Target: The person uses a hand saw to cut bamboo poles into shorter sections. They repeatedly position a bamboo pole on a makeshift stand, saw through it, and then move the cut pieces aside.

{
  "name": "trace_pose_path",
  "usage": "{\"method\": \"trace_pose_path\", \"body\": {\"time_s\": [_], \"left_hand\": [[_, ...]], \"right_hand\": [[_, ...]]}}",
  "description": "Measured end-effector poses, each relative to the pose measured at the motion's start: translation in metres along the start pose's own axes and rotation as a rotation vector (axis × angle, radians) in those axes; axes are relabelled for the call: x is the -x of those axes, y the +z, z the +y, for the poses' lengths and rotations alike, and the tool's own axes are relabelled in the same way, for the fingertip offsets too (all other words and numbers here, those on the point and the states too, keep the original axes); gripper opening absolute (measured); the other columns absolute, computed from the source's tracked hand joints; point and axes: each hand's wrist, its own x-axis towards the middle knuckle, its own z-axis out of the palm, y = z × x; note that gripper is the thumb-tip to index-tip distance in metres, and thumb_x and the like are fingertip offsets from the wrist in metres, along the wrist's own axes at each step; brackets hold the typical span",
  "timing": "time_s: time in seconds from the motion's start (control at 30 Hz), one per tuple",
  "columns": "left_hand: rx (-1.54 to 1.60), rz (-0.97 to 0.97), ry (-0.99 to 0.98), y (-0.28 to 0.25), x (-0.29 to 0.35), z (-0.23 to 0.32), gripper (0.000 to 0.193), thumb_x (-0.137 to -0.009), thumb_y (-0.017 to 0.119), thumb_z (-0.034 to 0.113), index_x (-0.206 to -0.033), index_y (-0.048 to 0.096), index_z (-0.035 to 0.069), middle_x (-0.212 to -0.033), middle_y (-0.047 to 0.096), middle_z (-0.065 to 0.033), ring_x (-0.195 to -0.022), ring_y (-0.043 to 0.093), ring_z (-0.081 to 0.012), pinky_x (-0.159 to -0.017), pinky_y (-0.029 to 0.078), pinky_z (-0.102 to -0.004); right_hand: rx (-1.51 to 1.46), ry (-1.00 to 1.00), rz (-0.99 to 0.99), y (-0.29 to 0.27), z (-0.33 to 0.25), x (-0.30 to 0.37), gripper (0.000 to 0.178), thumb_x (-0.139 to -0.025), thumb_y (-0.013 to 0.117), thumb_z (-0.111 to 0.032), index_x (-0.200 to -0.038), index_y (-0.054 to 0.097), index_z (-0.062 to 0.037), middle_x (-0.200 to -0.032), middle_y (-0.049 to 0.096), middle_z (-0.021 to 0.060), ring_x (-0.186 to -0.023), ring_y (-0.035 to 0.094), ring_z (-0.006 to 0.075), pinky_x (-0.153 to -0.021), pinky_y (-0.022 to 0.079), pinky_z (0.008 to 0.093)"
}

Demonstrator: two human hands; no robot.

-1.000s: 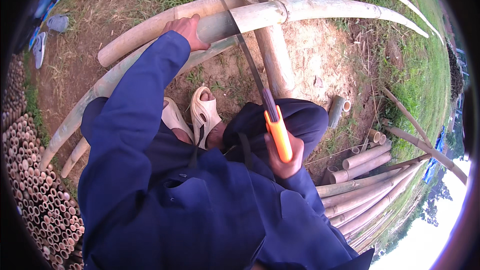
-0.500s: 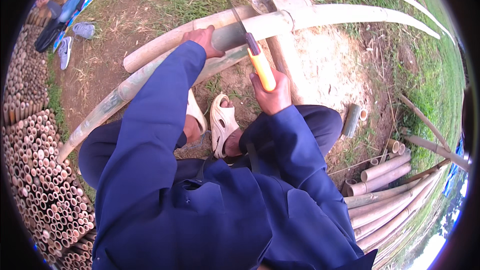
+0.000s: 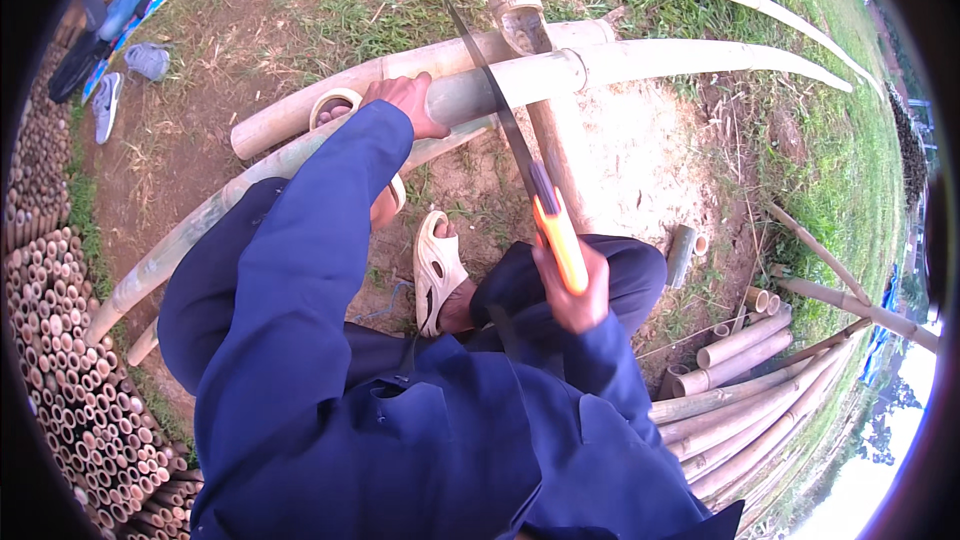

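My right hand [image 3: 578, 285] is closed around the orange handle of a handsaw [image 3: 505, 115]. Its long dark blade slants away to the upper left and crosses the top of a thick bamboo pole [image 3: 540, 77]. At that pole's cut left end, my left hand [image 3: 403, 103] is closed on the bamboo, fingers over the top. Beneath and beside it lie another bamboo pole [image 3: 280, 122] and a long greenish one [image 3: 190, 225]. My left foot, in a cream sandal [image 3: 337, 97], rests on the poles by my left hand; the other sandal [image 3: 437, 275] is on the ground.
A notched bamboo post [image 3: 513, 2] and a crosspiece [image 3: 560, 145] stand by the held pole. Stacked cut bamboo [image 3: 75, 370] fills the left side. More poles [image 3: 760, 430] and short pieces [image 3: 740, 355] lie at right. Grey shoes [image 3: 148, 61] sit far left, near a person on a colourful mat.
My right hand has drawn the saw back toward me and slightly right. My left foot has come up from the ground onto the poles. My left hand keeps its hold.
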Motion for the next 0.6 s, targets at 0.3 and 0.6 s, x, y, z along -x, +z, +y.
{"method": "trace_pose_path", "body": {"time_s": [0.3,0.6], "left_hand": [[0.01,-0.017,0.011,0.0,-0.004,0.011,0.082,-0.064,0.083,0.053,-0.123,0.061,0.002,-0.103,0.075,-0.0221,-0.1,0.073,-0.0384,-0.091,0.056,-0.0472],[-0.007,-0.015,-0.019,-0.005,0.009,-0.003,0.079,-0.066,0.083,0.053,-0.122,0.063,0.002,-0.104,0.075,-0.0217,-0.1,0.073,-0.0373,-0.092,0.056,-0.0463]], "right_hand": [[0.051,-0.189,0.06,0.014,0.001,-0.061,0.022,-0.094,0.074,-0.014,-0.087,0.064,0.0042,-0.064,0.06,0.0116,-0.057,0.052,0.0161,-0.056,0.045,0.0365],[0.151,-0.05,-0.057,-0.056,-0.03,0.068,0.036,-0.092,0.074,-0.01,-0.125,0.069,0.004,-0.088,0.076,0.0154,-0.085,0.077,0.0232,-0.077,0.058,0.0327]]}}
